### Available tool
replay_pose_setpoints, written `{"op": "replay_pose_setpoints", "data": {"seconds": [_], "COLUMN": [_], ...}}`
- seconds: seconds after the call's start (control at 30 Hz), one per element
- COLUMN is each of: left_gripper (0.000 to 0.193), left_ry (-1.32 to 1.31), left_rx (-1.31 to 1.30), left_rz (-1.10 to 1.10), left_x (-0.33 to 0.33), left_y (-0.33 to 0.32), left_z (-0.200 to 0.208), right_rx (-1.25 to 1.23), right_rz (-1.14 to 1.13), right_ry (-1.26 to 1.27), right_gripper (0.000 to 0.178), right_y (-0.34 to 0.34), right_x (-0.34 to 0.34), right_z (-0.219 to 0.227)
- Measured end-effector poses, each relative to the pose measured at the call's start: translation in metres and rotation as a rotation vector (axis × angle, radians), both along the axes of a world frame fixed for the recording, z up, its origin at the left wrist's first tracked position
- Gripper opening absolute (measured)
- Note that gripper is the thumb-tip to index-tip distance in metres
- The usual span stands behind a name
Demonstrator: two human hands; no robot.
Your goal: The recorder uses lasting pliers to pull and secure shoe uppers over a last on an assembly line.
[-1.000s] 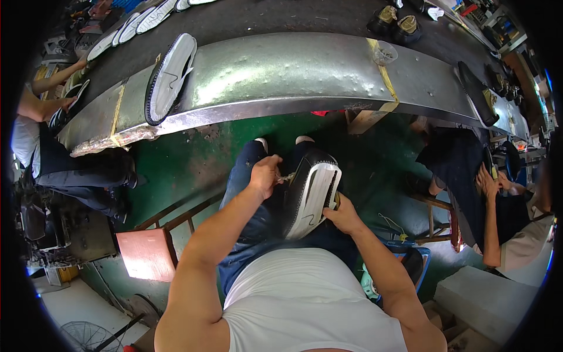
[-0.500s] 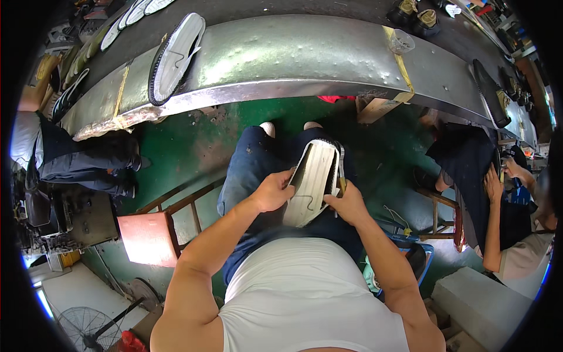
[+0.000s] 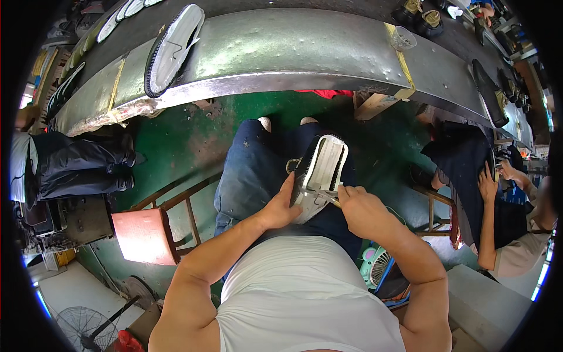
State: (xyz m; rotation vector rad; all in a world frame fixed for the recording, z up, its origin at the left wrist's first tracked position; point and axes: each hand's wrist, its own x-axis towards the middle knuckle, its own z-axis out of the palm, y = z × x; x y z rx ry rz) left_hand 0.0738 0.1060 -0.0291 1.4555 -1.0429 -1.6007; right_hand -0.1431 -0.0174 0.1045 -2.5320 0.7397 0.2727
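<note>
Over my lap an unfinished shoe (image 3: pixel 326 161) lies with its pale underside up, a dark rim round its edge. My left hand (image 3: pixel 281 205) grips its left side, thumb and fingers against the dark upper. In my right hand (image 3: pixel 359 206) is a metal plier-like tool (image 3: pixel 322 195), its handle under my curled fingers. The tool's jaws lie across the lower part of the sole, close to my left fingertips; whether they bite on anything is too small to tell. A small metal ring (image 3: pixel 292 165) shows beside the shoe's left edge.
Ahead runs a metal-topped bench (image 3: pixel 293 53) bearing another white-soled shoe (image 3: pixel 173 53), a small clear cup (image 3: pixel 403 39) and dark shoes (image 3: pixel 427 22). A wooden stool (image 3: pixel 143 234) stands left, a green fan (image 3: pixel 374 267) at my right. Another person (image 3: pixel 498 217) sits at the right; one (image 3: pixel 76 158) is at the left.
My right hand has brought the tool from the shoe's right edge across the sole. The shoe has turned, its far end swinging right, and my left hand has shifted lower along its side.
</note>
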Motion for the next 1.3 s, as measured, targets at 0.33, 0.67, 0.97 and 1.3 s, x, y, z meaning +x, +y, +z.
{"op": "replay_pose_setpoints", "data": {"seconds": [0.33,0.67,0.97,1.3], "left_gripper": [0.065,0.050,0.050,0.059], "left_ry": [-0.027,-0.486,-0.672,-0.901], "left_rx": [0.213,-0.031,-0.291,-0.206], "left_rz": [0.558,0.449,0.246,-0.201], "left_x": [-0.009,-0.010,-0.009,0.000], "left_y": [-0.019,-0.020,-0.018,-0.035], "left_z": [-0.028,-0.002,0.001,0.031], "right_rx": [0.270,0.258,-0.201,0.607], "right_rz": [-0.204,-0.097,-0.141,-0.428], "right_ry": [-0.099,-0.012,-0.163,0.034], "right_gripper": [0.032,0.049,0.045,0.030], "right_y": [0.049,0.021,-0.002,-0.038], "right_x": [0.012,0.007,0.011,-0.010], "right_z": [-0.065,-0.027,-0.041,-0.041]}}
